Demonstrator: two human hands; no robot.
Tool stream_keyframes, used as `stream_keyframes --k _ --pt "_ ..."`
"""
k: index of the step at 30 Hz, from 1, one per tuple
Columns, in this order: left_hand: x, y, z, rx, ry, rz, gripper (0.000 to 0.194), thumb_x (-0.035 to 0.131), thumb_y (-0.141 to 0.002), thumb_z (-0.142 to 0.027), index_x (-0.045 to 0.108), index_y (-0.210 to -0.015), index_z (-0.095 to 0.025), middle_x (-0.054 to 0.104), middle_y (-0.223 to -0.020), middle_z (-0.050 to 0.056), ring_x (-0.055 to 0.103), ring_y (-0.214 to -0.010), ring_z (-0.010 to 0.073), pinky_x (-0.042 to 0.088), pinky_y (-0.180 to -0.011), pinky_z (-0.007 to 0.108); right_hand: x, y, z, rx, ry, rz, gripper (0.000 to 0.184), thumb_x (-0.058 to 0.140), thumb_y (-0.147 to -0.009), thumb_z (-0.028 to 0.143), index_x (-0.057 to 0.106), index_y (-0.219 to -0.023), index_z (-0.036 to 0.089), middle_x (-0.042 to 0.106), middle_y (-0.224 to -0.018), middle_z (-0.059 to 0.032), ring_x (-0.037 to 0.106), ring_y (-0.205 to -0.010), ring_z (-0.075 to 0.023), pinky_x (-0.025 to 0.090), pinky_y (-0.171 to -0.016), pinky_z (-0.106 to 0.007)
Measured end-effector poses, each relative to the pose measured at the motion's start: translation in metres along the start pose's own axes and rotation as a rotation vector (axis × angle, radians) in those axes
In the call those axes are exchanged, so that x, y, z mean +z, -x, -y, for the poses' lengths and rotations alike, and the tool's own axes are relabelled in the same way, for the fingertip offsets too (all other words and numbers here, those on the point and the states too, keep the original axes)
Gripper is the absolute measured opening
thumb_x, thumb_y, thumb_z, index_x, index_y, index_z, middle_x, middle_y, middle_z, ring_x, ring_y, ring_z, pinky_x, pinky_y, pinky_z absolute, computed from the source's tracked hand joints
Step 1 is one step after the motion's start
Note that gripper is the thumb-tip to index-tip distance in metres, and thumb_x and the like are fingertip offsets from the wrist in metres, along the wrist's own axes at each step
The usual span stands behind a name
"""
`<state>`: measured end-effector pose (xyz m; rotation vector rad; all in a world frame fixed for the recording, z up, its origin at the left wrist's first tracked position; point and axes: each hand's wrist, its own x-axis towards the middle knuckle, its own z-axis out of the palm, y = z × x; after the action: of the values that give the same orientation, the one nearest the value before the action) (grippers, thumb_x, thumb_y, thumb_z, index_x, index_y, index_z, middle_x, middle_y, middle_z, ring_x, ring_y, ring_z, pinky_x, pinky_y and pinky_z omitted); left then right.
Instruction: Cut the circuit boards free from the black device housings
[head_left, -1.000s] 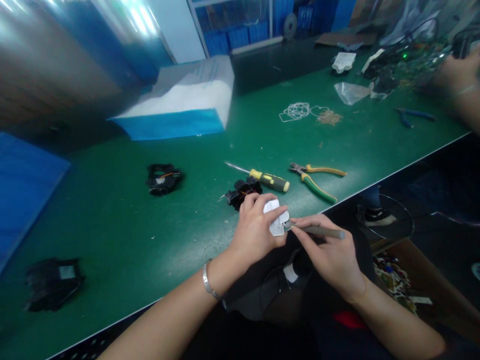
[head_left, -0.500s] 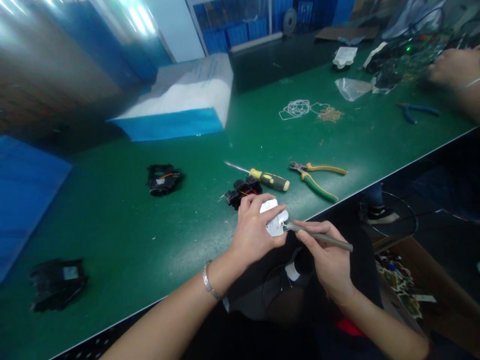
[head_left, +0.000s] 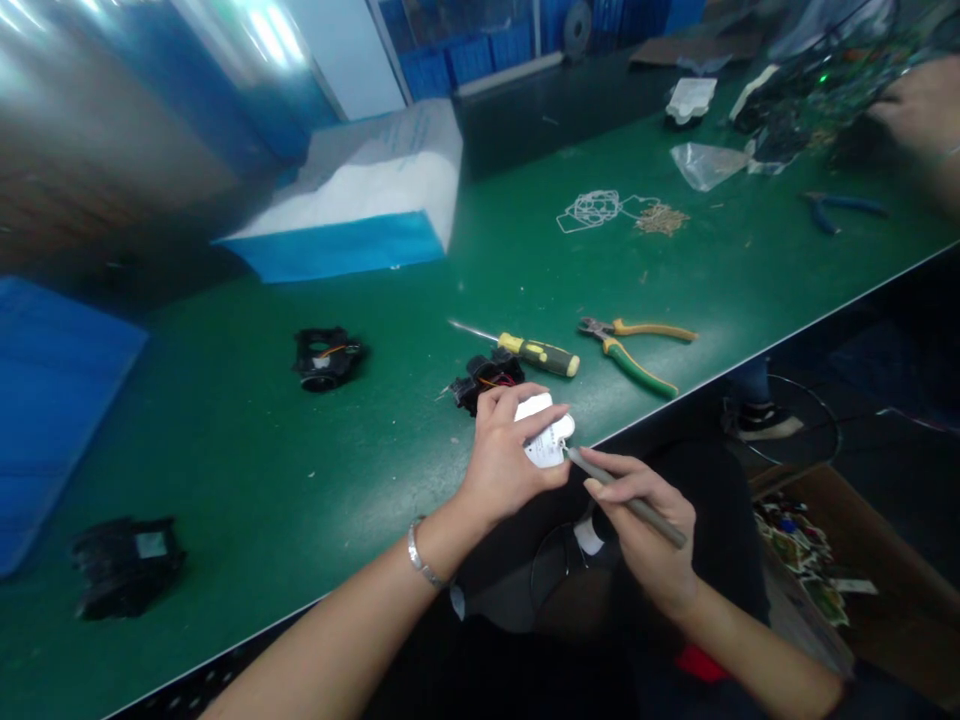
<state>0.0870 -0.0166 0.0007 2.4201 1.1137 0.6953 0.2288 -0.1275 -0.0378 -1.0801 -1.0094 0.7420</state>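
Observation:
Held by my left hand [head_left: 501, 455] is a small white flat piece [head_left: 546, 447] with printing on it, at the table's front edge. The fingers curl over its top and the thumb lies beneath. My right hand [head_left: 654, 535] grips a slim grey pen-like tool [head_left: 626, 497], its tip at a small hole or fitting on the white piece's lower right edge. I cannot make out the tip's exact shape. Just beyond my left hand lies a black part with wires [head_left: 484, 378], beside a yellow-and-black screwdriver [head_left: 540, 355]. Right of it rest diagonal cutters [head_left: 637, 362], handles spread.
On the green table [head_left: 360, 470] lie black housings [head_left: 326, 360] [head_left: 127, 567], white cord [head_left: 592, 210] and a pile of tan bits [head_left: 660, 219]. A blue-and-white package [head_left: 352, 240] stands behind. Another person's hand [head_left: 919, 105] is at the far right. Below is a box of parts [head_left: 862, 540].
The grey tool has swung steeper, its rear end lower and nearer me, its tip still at the white piece. My left hand barely moves. The other person's hand has shifted slightly.

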Motion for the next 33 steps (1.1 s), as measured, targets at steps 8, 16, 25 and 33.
stream_keyframes --k 8,16,25,33 --pt "0.002 0.0 0.009 -0.045 0.058 0.026 0.055 0.078 -0.063 -0.03 0.065 -0.117 -0.031 0.052 -0.129 0.002 0.04 -0.119 0.0256 0.035 -0.107 0.046 -0.005 0.002 -0.022 -0.456 0.249 0.228 0.026 0.061 -0.079 -0.002 0.07 -0.084 0.022 0.067 -0.12 -0.0063 0.061 -0.114 -0.0261 0.056 -0.091 -0.04" --pt "-0.002 0.0 0.008 -0.055 0.069 0.051 0.056 0.078 -0.064 -0.031 0.063 -0.118 -0.031 0.052 -0.131 0.003 0.041 -0.121 0.0261 0.034 -0.107 0.048 -0.004 0.001 0.003 0.014 0.148 -0.12 0.015 0.068 -0.081 0.012 0.065 -0.089 0.024 0.071 -0.109 -0.0052 0.068 -0.101 -0.0243 0.056 -0.089 -0.04" --pt "-0.002 0.0 0.008 -0.036 0.049 0.043 0.056 0.078 -0.064 -0.03 0.064 -0.118 -0.031 0.052 -0.13 0.003 0.041 -0.12 0.0259 0.035 -0.107 0.047 -0.004 -0.024 0.013 0.07 0.204 -0.017 0.011 0.067 -0.083 0.019 0.067 -0.093 0.024 0.073 -0.102 -0.0034 0.069 -0.097 -0.0219 0.055 -0.089 -0.036" --pt "-0.002 -0.001 0.008 -0.033 0.054 0.05 0.055 0.078 -0.064 -0.032 0.064 -0.117 -0.03 0.051 -0.13 0.003 0.04 -0.119 0.0257 0.035 -0.106 0.047 -0.004 -0.023 0.013 0.024 0.237 -0.014 0.011 0.067 -0.083 0.017 0.067 -0.093 0.023 0.073 -0.103 -0.0038 0.069 -0.097 -0.0217 0.055 -0.089 -0.036"
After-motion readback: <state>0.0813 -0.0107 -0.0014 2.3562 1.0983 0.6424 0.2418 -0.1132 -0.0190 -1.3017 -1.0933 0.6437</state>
